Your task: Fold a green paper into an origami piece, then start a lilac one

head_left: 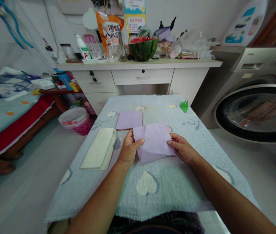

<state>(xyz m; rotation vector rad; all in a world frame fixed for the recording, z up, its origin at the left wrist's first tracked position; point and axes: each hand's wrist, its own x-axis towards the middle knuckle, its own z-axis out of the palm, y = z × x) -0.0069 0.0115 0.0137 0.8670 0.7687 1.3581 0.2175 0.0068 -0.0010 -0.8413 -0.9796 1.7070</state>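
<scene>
A creased sheet of light purple paper [155, 143] is held just over the cloth-covered table. My left hand [129, 146] pinches its left edge, thumb on top. At the right edge my right hand [180, 147] pinches it between thumb and fingers; the fingertips behind the sheet are hidden. Beyond the left hand lies a stack of square purple paper [129, 120]. To the left of that hand rests a folded pale green cloth or paper [99, 149]. A small folded green paper piece [184, 106] sits at the table's far right corner.
The table wears a light blue cloth [177, 188] with heart patterns. Behind it stands a white cabinet [143, 76] carrying a cut watermelon [143, 49], an orange bag [110, 31] and bottles. A washing machine [255, 94] is at right; a pink bin [79, 122] and a bed are at left.
</scene>
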